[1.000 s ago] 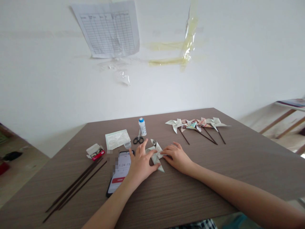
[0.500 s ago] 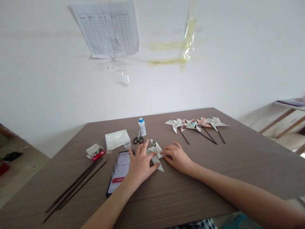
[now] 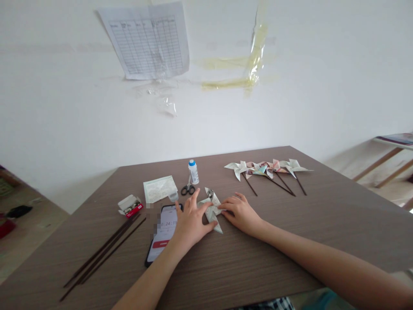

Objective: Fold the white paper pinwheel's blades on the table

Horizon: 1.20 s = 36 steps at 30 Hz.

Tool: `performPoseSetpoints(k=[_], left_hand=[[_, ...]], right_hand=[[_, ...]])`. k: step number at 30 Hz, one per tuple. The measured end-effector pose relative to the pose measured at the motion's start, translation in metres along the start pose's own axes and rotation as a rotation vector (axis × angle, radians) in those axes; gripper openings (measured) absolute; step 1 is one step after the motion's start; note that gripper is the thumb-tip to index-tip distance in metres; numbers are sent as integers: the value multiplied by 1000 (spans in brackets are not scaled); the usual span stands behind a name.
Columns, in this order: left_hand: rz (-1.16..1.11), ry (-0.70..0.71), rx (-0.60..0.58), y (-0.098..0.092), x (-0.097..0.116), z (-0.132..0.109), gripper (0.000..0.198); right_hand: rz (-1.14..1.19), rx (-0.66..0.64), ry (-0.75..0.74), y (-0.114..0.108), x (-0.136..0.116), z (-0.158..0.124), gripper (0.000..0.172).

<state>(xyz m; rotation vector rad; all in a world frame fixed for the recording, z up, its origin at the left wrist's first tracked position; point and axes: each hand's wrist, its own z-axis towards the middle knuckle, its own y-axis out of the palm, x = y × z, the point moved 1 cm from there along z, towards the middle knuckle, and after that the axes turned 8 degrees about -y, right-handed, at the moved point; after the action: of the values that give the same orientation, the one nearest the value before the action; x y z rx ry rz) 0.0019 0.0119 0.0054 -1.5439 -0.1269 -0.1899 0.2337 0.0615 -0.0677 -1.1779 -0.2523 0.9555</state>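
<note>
In the head view, the phone [image 3: 158,234] lies at the near left of the table [image 3: 338,215], partly behind the left forearm; its screen shows digits reading 0:24:15, over a red button whose lettering is too small to read. The sheet [image 3: 151,41] taped to the far wall carries a printed grid with illegible headings, and the print on the one blue-capped bottle [image 3: 194,173] cannot be read either.

One paper pinwheel [image 3: 213,212] lies on the table between the two hands. The left hand [image 3: 191,220] has its fingers spread wide, forefinger and thumb resting on the paper's left side. The right hand [image 3: 240,213] has its fingers bunched at the right side, touching the paper; whether they pinch it cannot be told.

Four other pinwheels [image 3: 260,170], two whitish and two coloured, sit in a row at the far right, with four dark sticks running from them toward the near side. On the left are at least three loose sticks [image 3: 100,252], one red and white box [image 3: 130,206] with its lid up, and one pile of pale paper [image 3: 159,189], its sheets uncountable. One pair of scissors [image 3: 187,189] lies just beside the bottle, black handles toward the near side
</note>
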Motion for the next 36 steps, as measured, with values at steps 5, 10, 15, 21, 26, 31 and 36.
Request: performPoseSetpoints(k=[5,10,15,21,26,31,36], left_hand=[[-23,1,15,3,0,-1,59],[-34,-8,28,4,2,-3,53],[-42,-7,64,4,-2,-2,55],[-28,-21,53,1,-5,-1,54],[-7,-38,29,-4,-6,-1,56],[2,-51,-3,-9,-7,-2,55],[20,-52,-14,-13,-10,-2,49]], right_hand=[[14,1,4,3,2,-1,31],[31,18,4,6,6,-2,32],[57,40,-34,6,8,-2,35],[57,75,-48,3,8,-1,36],[60,97,-45,-5,12,-1,35],[70,86,35,-19,25,-3,36],[40,-4,57,-25,43,-7,36]])
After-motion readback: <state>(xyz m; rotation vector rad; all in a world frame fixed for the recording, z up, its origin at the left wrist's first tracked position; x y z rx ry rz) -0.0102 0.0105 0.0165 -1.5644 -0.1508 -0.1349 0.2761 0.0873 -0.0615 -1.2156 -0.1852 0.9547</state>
